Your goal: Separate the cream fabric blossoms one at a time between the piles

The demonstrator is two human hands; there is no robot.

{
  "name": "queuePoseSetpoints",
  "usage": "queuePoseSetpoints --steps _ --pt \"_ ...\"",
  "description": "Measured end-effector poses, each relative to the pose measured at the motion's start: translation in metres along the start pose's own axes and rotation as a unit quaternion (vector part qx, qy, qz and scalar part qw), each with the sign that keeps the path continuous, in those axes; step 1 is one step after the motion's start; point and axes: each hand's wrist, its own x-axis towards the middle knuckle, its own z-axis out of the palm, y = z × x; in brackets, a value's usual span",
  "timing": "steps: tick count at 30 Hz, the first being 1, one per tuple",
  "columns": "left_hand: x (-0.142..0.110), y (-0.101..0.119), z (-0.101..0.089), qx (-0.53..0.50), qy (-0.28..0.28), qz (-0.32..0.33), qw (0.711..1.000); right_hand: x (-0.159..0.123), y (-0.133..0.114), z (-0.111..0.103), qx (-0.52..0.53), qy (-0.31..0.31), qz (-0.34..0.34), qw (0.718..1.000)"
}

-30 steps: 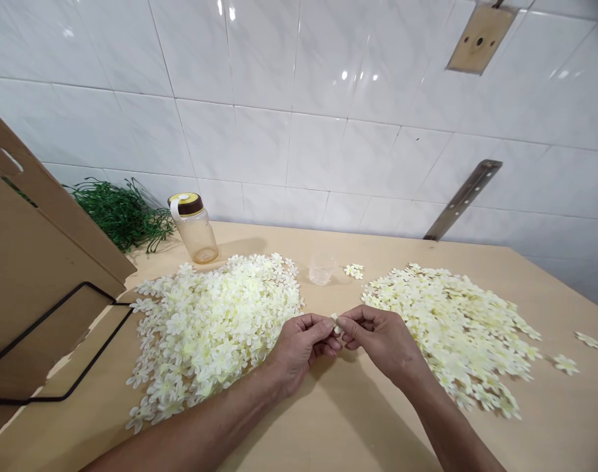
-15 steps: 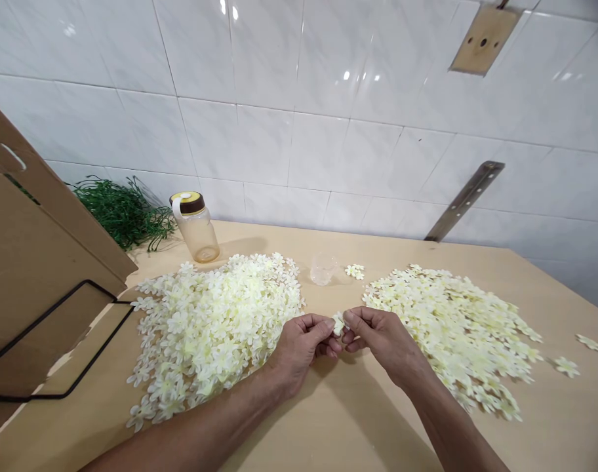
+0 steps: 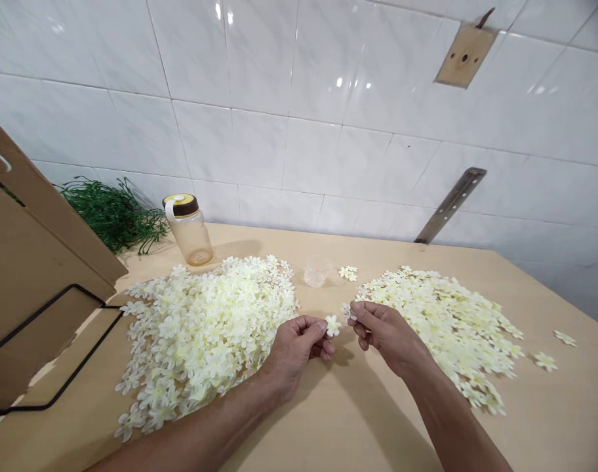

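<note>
My left hand point(image 3: 303, 344) pinches a pale yellow artificial flower point(image 3: 333, 326) between thumb and index finger, its petals facing me. A short gap to the right, my right hand point(image 3: 378, 328) holds a whitish artificial flower point(image 3: 347, 312) by its edge, partly covered by the fingertips. Both hands are just above the table. A heaped pile of cream flowers point(image 3: 210, 321) lies beside my left hand and forearm. Beyond my right hand spreads a flatter pile of similar flowers point(image 3: 441, 328).
Between the piles stand a small clear plastic cup point(image 3: 316, 272) and a few flowers point(image 3: 348, 273). A bottle point(image 3: 191, 233) with a brown-yellow lid and green artificial stems point(image 3: 112, 213) are at the back left. Cardboard point(image 3: 38, 282) and a black metal frame point(image 3: 58, 403) border the left side.
My hands were together over one small flower bundle. Now they are apart, with a flower in each. The view has shifted slightly to the right.
</note>
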Motion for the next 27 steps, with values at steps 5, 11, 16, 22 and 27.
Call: queuePoseSetpoints --steps 5,11,16,22,27 --pt "-0.003 -0.003 0.001 0.006 -0.024 -0.004 1.000 0.002 0.002 0.002 -0.032 0.088 -0.088 0.992" --pt "-0.003 -0.004 0.002 0.007 -0.012 -0.003 1.000 -0.014 -0.007 0.018 -0.197 0.049 -0.199 0.959" --pt "-0.001 -0.002 0.003 -0.007 0.022 -0.005 1.000 -0.017 -0.003 0.020 -0.319 0.132 -0.267 0.900" --pt "0.000 -0.001 0.002 -0.019 0.031 0.012 0.999 -0.013 0.005 0.026 -0.363 0.081 -0.261 0.891" --pt "0.000 -0.001 0.002 -0.006 0.024 0.010 1.000 -0.014 0.005 0.028 -0.312 0.074 -0.203 0.925"
